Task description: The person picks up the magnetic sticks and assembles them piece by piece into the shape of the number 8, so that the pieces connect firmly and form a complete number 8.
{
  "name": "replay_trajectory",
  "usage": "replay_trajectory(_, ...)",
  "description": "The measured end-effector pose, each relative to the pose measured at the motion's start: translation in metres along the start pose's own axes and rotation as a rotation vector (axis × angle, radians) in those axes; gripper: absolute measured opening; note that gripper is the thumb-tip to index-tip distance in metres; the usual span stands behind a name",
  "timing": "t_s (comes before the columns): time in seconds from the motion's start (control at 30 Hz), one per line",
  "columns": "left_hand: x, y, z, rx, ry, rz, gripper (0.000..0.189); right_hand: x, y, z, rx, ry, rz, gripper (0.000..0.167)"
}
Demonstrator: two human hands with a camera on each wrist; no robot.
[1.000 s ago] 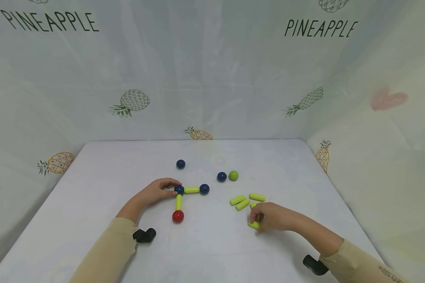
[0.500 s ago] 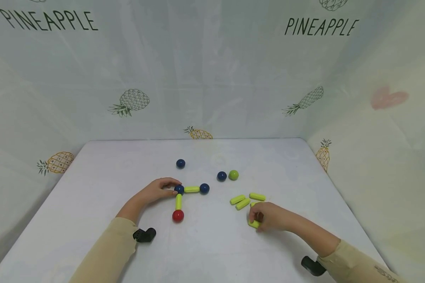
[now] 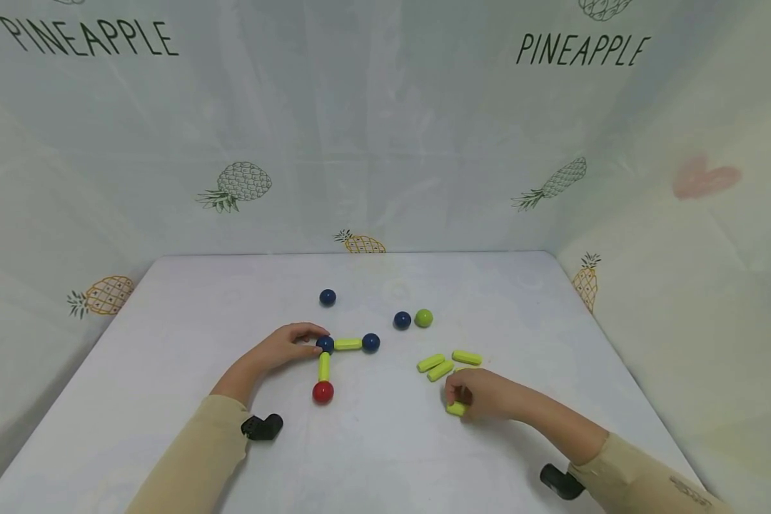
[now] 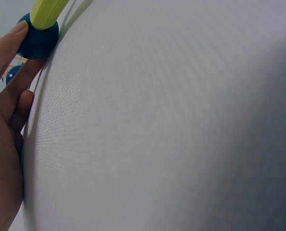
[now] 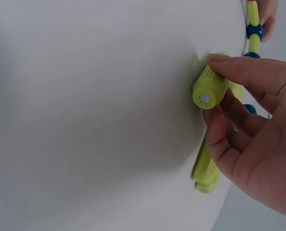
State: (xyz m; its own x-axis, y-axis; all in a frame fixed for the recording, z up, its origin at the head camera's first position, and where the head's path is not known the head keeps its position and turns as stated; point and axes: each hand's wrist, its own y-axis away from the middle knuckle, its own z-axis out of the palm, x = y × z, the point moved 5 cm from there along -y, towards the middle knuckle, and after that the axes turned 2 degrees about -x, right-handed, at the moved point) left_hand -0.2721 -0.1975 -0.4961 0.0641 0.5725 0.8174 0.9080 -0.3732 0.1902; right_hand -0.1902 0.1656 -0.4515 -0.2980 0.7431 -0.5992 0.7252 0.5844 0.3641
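Observation:
My left hand (image 3: 288, 347) holds a dark blue ball (image 3: 325, 345) between thumb and fingers; the left wrist view shows the thumb against this blue ball (image 4: 39, 41). From that ball one yellow-green rod (image 3: 348, 345) runs right to a second blue ball (image 3: 370, 343). Another rod (image 3: 324, 367) comes toward me and ends at a red ball (image 3: 323, 392). On the right, my right hand (image 3: 488, 395) pinches a loose yellow-green rod (image 3: 455, 409) at the table. A pale metal-like disc shows in the end of this rod (image 5: 210, 91) in the right wrist view.
Several loose rods (image 3: 440, 370) lie just beyond my right hand, one partly covered by it. A blue ball (image 3: 402, 320) and a green ball (image 3: 424, 318) sit side by side farther back. One more blue ball (image 3: 328, 298) lies behind the joined pieces on the white table (image 3: 385, 457).
My right hand has shifted slightly left, and the rod in its fingers has moved with it. The left hand and the joined balls and rods stay where they were.

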Motion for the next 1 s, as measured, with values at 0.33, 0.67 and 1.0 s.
replay_trajectory(0.33,0.002,0.002,0.0,0.003,0.002,-0.009,0.033,-0.021,-0.013,-0.007,-0.026,0.032,-0.059,0.033)
replay_trajectory(0.67,0.003,0.003,0.0,0.004,-0.006,-0.01,0.033,-0.049,-0.025,-0.013,-0.06,0.06,-0.133,0.034)
replay_trajectory(1.0,0.004,0.002,-0.001,0.006,0.014,0.016,0.032,-0.068,-0.04,-0.015,-0.083,0.082,-0.161,0.036)
